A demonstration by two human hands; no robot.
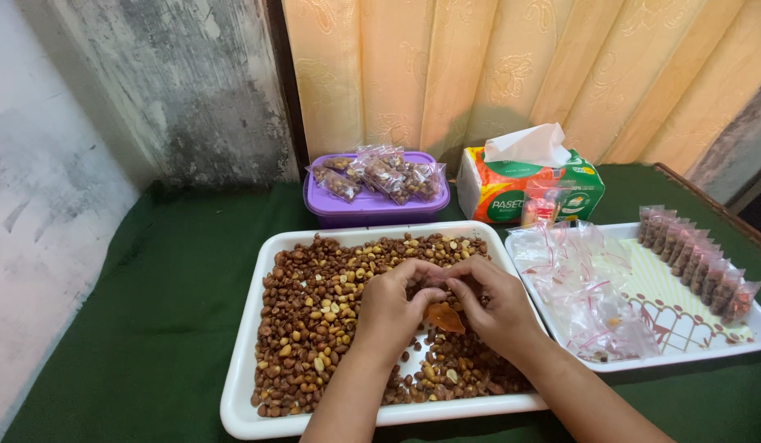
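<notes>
Over white rectangular plastic tray [241, 394] of roasted brown peanuts [315, 320]: left hand [393, 308] and right hand [495, 308] together at centre, fingertips pinching a small clear plastic pouch [444, 317] just above the nuts. Behind on green tablecloth [167, 312]: purple lidded tub [372, 205] topped with filled packets, tissue pack [528, 184]. Right: second white tray [725, 344] with empty clear bags [585, 287], row of filled pouches [696, 262].

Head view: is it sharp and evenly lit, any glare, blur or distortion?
Head view: soft, even light, no harsh glare; the peanuts in the white tray look sharp; both hands, left hand and right hand, are crisp; slight wide-angle bending at the edges.
</notes>
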